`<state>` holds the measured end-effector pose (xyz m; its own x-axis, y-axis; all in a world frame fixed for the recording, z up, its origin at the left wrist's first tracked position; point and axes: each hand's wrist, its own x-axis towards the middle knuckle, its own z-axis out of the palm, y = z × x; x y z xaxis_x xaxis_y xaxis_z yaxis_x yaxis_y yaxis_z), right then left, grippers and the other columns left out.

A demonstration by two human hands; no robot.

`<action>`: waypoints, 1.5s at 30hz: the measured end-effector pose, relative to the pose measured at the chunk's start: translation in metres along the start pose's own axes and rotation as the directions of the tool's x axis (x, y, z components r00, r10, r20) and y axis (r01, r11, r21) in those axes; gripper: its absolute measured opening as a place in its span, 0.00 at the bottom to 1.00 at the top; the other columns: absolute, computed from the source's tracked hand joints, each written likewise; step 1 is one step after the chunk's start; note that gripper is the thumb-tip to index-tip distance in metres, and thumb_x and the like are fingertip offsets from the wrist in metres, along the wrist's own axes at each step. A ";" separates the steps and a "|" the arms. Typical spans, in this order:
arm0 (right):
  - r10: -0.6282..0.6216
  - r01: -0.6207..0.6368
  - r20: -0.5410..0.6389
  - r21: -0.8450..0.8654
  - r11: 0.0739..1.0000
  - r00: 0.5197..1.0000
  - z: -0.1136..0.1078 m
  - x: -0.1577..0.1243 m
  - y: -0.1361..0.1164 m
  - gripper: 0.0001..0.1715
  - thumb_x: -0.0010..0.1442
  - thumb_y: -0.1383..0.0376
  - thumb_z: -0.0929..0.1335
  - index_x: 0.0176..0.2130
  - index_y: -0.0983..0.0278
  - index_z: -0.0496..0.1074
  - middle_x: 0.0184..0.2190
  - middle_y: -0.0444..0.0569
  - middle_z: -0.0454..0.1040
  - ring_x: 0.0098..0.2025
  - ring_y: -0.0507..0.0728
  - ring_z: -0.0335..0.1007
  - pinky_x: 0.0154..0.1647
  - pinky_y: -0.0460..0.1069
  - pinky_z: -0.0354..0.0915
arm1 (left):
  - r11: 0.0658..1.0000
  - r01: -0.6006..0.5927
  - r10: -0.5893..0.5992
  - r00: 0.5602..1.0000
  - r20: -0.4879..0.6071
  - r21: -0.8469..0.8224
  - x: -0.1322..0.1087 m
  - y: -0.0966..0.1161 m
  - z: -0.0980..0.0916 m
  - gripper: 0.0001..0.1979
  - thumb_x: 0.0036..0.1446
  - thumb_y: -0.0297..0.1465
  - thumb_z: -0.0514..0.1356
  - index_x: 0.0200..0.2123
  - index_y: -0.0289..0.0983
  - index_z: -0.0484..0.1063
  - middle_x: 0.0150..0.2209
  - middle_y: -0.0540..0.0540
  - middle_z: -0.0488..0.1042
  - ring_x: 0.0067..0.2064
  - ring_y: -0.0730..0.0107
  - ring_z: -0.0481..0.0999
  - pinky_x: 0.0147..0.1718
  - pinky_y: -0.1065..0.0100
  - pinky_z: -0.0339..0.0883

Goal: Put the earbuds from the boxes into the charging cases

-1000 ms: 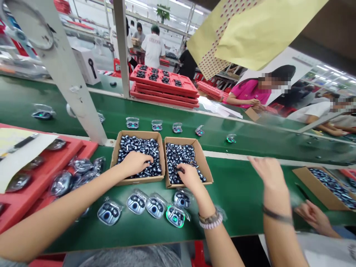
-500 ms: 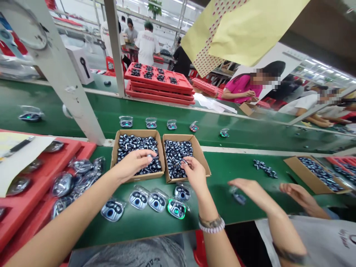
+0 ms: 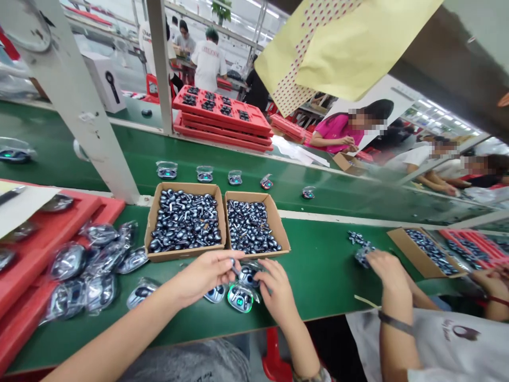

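My left hand (image 3: 212, 273) pinches a dark, shiny earbud (image 3: 234, 266) between thumb and fingers. It hovers just in front of two cardboard boxes, above an open earbud case (image 3: 247, 274) with a clear lid. At that case's right edge is my right hand (image 3: 276, 291), its curved fingers apart and the fingertips at the case. Closer to me lies another open case (image 3: 240, 298) with a glowing green ring and display. My left hand and forearm partly cover more cases, one of them a case (image 3: 142, 293) at the left.
Loose earbuds fill the left box (image 3: 183, 252) and right box (image 3: 283, 240). Bagged cases (image 3: 89, 265) lie beside red trays (image 3: 51, 254) at left. Open lit cases (image 3: 204, 174) line the green strip behind. A co-worker's hand (image 3: 384, 265) works at right, near another earbud box (image 3: 392, 239).
Both my hands have come out of the boxes and moved down to the open case. The left brings an earbud along; the right's fingers have spread. The camera view has shifted slightly.
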<state>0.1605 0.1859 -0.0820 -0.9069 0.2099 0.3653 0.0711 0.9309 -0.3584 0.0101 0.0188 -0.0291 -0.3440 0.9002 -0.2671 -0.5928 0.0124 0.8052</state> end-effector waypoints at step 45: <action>0.244 -0.164 0.410 -0.220 0.962 0.879 0.037 0.151 0.002 0.19 0.50 0.69 0.65 0.44 0.63 0.69 0.36 0.50 0.73 0.38 0.56 0.70 0.39 0.46 0.60 | -0.065 0.048 0.315 0.949 -0.025 0.997 0.044 0.053 -0.097 0.09 0.46 0.25 0.58 0.32 0.39 0.74 0.34 0.44 0.75 0.41 0.56 0.71 0.41 0.59 0.60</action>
<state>0.0087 0.2081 -0.0590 -0.9500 0.2888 -0.1189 0.3087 0.9264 -0.2158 -0.1069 0.0169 -0.0498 -0.5314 0.8471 -0.0127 0.7479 0.4761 0.4627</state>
